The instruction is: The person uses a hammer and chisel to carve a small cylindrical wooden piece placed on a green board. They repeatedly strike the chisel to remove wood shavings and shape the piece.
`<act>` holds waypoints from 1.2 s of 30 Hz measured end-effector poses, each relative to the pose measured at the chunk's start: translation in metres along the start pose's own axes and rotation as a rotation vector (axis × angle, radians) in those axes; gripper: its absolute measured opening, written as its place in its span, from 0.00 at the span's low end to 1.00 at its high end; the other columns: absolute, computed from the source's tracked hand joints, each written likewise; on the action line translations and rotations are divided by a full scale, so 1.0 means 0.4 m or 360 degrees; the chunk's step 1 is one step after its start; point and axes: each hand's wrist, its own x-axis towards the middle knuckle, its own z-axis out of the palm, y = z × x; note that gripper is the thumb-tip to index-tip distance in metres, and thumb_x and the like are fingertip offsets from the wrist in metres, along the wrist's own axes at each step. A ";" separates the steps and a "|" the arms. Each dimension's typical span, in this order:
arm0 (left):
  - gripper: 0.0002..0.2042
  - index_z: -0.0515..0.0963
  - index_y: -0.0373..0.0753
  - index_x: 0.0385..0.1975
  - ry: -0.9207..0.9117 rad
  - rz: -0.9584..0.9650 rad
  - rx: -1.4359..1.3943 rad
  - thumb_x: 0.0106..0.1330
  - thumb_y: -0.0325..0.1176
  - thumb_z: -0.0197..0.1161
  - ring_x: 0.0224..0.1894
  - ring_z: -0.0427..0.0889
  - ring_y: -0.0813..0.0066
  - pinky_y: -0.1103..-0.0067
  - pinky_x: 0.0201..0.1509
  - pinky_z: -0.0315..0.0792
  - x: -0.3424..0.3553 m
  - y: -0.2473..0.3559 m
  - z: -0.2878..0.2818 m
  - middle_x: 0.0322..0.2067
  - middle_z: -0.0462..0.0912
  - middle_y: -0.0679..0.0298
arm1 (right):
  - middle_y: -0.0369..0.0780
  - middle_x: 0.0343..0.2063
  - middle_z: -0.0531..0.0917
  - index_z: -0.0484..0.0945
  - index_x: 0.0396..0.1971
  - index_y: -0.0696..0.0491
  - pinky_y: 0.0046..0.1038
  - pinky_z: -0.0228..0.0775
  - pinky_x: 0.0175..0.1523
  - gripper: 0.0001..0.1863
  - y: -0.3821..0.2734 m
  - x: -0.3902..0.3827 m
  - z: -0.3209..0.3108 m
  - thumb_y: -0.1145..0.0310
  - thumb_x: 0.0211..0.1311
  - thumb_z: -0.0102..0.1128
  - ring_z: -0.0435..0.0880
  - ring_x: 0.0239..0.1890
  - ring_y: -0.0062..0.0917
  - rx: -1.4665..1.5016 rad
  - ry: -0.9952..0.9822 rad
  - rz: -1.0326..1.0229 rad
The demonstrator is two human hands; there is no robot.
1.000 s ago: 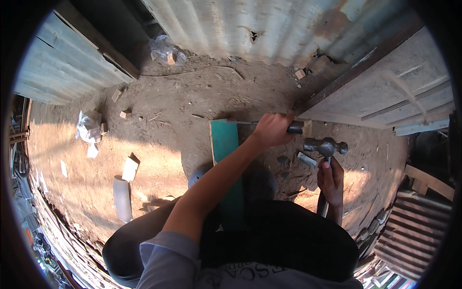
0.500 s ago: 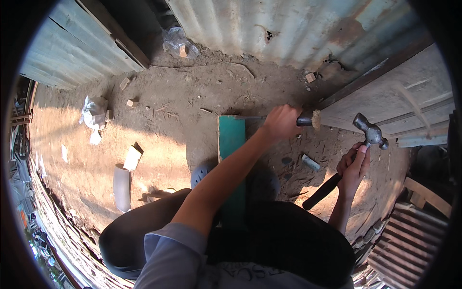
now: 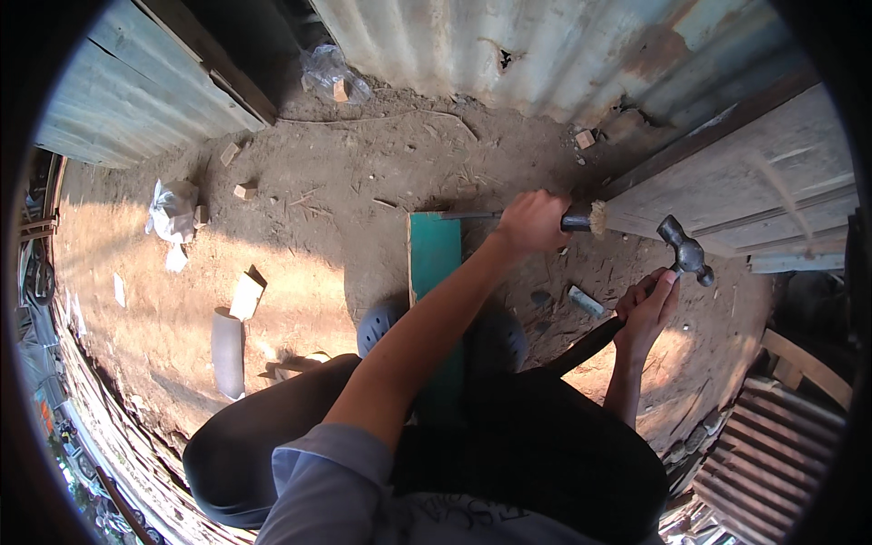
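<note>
My left hand (image 3: 536,222) is closed around a chisel held level. Its dark handle (image 3: 574,222) with a frayed striking end sticks out to the right. The thin metal blade (image 3: 468,215) points left, over the far end of a green board (image 3: 436,259); whether it touches is unclear. To the right, my right hand (image 3: 648,304) grips a ball-peen hammer (image 3: 688,255) high on its handle, close below the metal head. The dark lower handle slants down toward my right leg. The hammer head is apart from the chisel. My left forearm covers part of the board.
Corrugated metal sheets (image 3: 545,54) stand along the far side, and a wooden panel (image 3: 745,173) at the right. Small wood blocks (image 3: 244,192), a white plastic bag (image 3: 173,211) and a grey cylinder (image 3: 228,350) lie on the dirt floor. A ribbed sheet (image 3: 772,445) sits at lower right.
My right hand and the hammer have moved a little left and inward, the hammer head tilting slightly. My left hand keeps the chisel at about the same place over the board.
</note>
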 end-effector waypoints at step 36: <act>0.12 0.80 0.42 0.33 -0.0074 -0.0015 0.0268 0.49 0.37 0.66 0.36 0.84 0.54 0.65 0.43 0.77 -0.019 -0.009 0.062 0.29 0.83 0.53 | 0.29 0.12 0.57 0.62 0.27 0.48 0.18 0.45 0.11 0.18 0.124 0.076 -0.085 0.51 0.74 0.40 0.53 0.08 0.11 -0.0332 -0.0369 0.0262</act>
